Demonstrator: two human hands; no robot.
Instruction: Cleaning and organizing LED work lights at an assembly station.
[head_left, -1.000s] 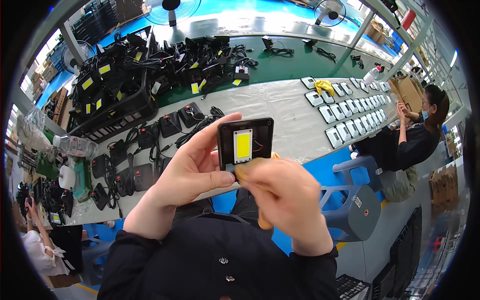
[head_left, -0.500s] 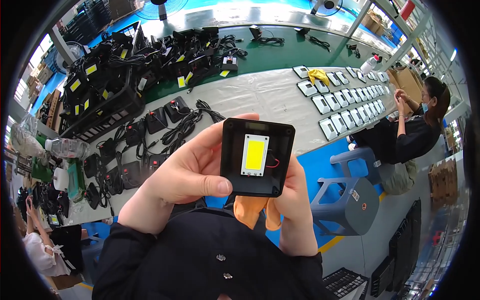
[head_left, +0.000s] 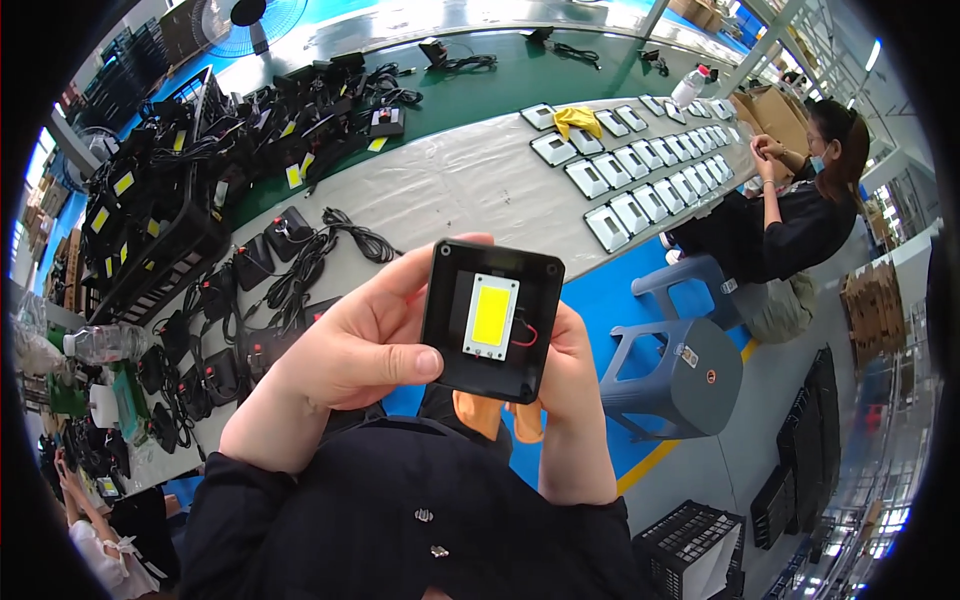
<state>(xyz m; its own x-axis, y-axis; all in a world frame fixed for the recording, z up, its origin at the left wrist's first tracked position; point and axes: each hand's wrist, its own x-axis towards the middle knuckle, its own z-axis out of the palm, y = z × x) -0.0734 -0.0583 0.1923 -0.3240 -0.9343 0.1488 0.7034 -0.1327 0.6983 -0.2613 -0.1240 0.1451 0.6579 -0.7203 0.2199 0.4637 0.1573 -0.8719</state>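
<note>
Both my hands hold a square black lamp housing (head_left: pixel 455 290) in front of my chest, its open face toward me. Inside lies a white LED board (head_left: pixel 492 318) with a yellow rectangle, and a red wire curves beside it. My left hand (head_left: pixel 365 345) grips the left side, thumb on the lower left edge and fingers behind. My right hand (head_left: pixel 570 375) closes around the right side, its fingers mostly hidden behind the housing. Something soft and orange, perhaps a glove (head_left: pixel 478 412), hangs below the housing.
Left on the table are a black crate (head_left: pixel 190 245) heaped with lamps and several cabled lamps (head_left: pixel 255 262). White-and-black frames (head_left: pixel 605 228) stand in rows at right, near a yellow cloth (head_left: pixel 577 122). A co-worker (head_left: pixel 805 225) sits beyond blue-grey stools (head_left: pixel 690 375); another black crate (head_left: pixel 690 540) is lower right.
The view has shifted, so the table and stools appear farther left and higher. The housing is slightly lower left in view, tilted a little more, still in both hands.
</note>
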